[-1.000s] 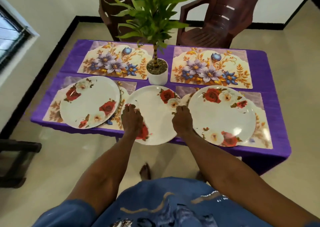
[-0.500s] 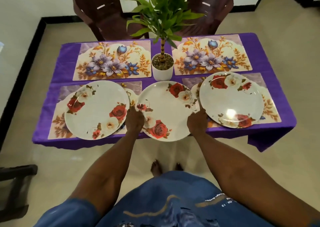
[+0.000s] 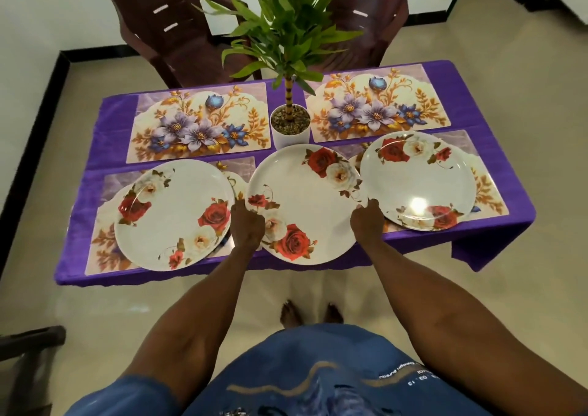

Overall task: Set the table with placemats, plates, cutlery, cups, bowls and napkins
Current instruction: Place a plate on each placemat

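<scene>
The middle plate [image 3: 305, 202], centre of the frame between 2 others, looks stiff, glossy and breakable, so my left hand [image 3: 248, 224] and right hand [image 3: 367, 221] pinch its opposite rims firmly.

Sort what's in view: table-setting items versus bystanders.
Job: middle plate held by left hand and right hand; left plate; right plate; four floral placemats.
Bystanders: potted plant; two brown chairs.
</scene>
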{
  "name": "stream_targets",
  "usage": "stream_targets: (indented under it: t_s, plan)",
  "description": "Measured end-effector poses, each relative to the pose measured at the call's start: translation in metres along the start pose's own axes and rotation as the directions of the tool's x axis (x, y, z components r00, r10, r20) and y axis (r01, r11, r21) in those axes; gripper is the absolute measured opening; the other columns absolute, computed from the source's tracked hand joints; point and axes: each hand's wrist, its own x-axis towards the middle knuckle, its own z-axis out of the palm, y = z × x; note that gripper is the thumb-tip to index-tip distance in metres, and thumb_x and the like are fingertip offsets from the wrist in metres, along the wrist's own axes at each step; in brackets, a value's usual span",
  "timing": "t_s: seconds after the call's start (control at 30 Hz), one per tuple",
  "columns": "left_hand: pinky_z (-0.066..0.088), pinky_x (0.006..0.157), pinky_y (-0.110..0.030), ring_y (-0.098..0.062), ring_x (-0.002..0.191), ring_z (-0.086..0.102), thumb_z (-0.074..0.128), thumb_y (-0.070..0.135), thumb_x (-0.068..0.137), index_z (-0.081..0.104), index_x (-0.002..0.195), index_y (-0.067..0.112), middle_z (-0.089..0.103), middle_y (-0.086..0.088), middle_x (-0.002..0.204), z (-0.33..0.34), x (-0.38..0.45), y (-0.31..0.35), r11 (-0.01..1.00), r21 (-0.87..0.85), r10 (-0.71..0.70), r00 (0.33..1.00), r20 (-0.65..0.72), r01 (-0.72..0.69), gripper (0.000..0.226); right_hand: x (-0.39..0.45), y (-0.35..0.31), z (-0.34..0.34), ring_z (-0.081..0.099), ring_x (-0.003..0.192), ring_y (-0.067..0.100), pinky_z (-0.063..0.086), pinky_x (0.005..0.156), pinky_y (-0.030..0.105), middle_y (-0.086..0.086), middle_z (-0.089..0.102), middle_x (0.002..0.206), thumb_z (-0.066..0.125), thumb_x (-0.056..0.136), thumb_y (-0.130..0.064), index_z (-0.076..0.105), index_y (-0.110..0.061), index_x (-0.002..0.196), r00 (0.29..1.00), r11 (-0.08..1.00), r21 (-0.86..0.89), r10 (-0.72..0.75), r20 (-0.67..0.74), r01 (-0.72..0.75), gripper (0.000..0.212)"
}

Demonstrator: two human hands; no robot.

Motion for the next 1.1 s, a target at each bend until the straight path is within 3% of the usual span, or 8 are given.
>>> stream_targets:
  t_s: [0.17, 0.3, 0.43, 0.53, 0.83, 1.1]
  plan:
    - [0.057, 0.080, -0.042, -0.026, 0.096, 0.065, 0.056, 0.018, 0.088, 0.053, 0.113, 0.013, 0.065, -0.007, 0.105, 0.013, -0.018, 0.051, 0.991, -0.135, 0.004, 0.997, -0.071, -0.014, 0.026, 0.006, -0.003, -0.027, 0.055, 0.116, 0.038, 0.045, 0.093, 0.045, 0.019, 0.057, 0.128, 0.044, 0.098, -0.026, 0.046, -0.002, 0.132, 0.989, 0.996, 0.076, 0.051, -0.138, -0.041, 0.041]
    - [0.051, 0.081, -0.040, -0.030, 0.100, 0.061, 0.050, 0.036, 0.098, 0.049, 0.115, 0.011, 0.063, -0.012, 0.111, 0.044, -0.020, 0.098, 0.989, -0.147, 0.015, 1.000, -0.001, -0.015, 0.030, 0.025, 0.002, -0.066, 0.057, 0.113, 0.039, 0.046, 0.089, 0.042, 0.021, 0.060, 0.123, 0.042, 0.102, -0.031, 0.046, -0.001, 0.128, 0.965, 0.983, 0.157, 0.126, -0.228, -0.091, 0.040]
    - [0.046, 0.086, -0.044, -0.038, 0.107, 0.058, 0.042, 0.037, 0.102, 0.045, 0.116, 0.006, 0.060, -0.019, 0.116, 0.093, -0.025, 0.147, 0.990, -0.113, 0.089, 0.993, 0.080, -0.079, 0.035, 0.057, 0.021, -0.118, 0.057, 0.113, 0.037, 0.044, 0.095, 0.046, 0.017, 0.061, 0.117, 0.040, 0.103, -0.033, 0.049, -0.003, 0.126, 0.933, 0.984, 0.136, 0.151, -0.327, -0.111, 0.039]
    - [0.044, 0.087, -0.044, -0.040, 0.109, 0.057, 0.042, 0.036, 0.102, 0.046, 0.118, 0.003, 0.060, -0.021, 0.118, 0.129, -0.033, 0.186, 0.991, -0.092, 0.113, 0.986, 0.121, -0.102, 0.037, 0.079, 0.035, -0.154, 0.056, 0.115, 0.039, 0.045, 0.091, 0.044, 0.019, 0.059, 0.124, 0.041, 0.103, -0.029, 0.047, -0.004, 0.129, 0.914, 0.966, 0.227, 0.201, -0.352, -0.125, 0.037]
    - [0.042, 0.096, -0.043, -0.038, 0.115, 0.057, 0.038, 0.037, 0.103, 0.052, 0.127, 0.008, 0.062, -0.018, 0.123, 0.315, -0.082, 0.330, 0.953, -0.070, 0.302, 0.938, 0.170, -0.294, 0.040, 0.221, 0.102, -0.322, 0.056, 0.116, 0.041, 0.044, 0.092, 0.042, 0.022, 0.060, 0.125, 0.041, 0.102, -0.027, 0.045, -0.005, 0.131, 0.878, 0.959, 0.269, 0.206, -0.431, -0.093, 0.037]
    - [0.041, 0.091, -0.044, -0.044, 0.112, 0.055, 0.039, 0.029, 0.104, 0.054, 0.118, -0.001, 0.061, -0.026, 0.118, 0.484, -0.154, 0.452, 0.948, 0.019, 0.307, 0.926, 0.221, -0.319, 0.037, 0.337, 0.171, -0.486, 0.059, 0.108, 0.039, 0.044, 0.085, 0.038, 0.022, 0.063, 0.118, 0.042, 0.102, -0.026, 0.048, -0.003, 0.126, 0.863, 0.955, 0.257, 0.254, -0.437, -0.151, 0.033]
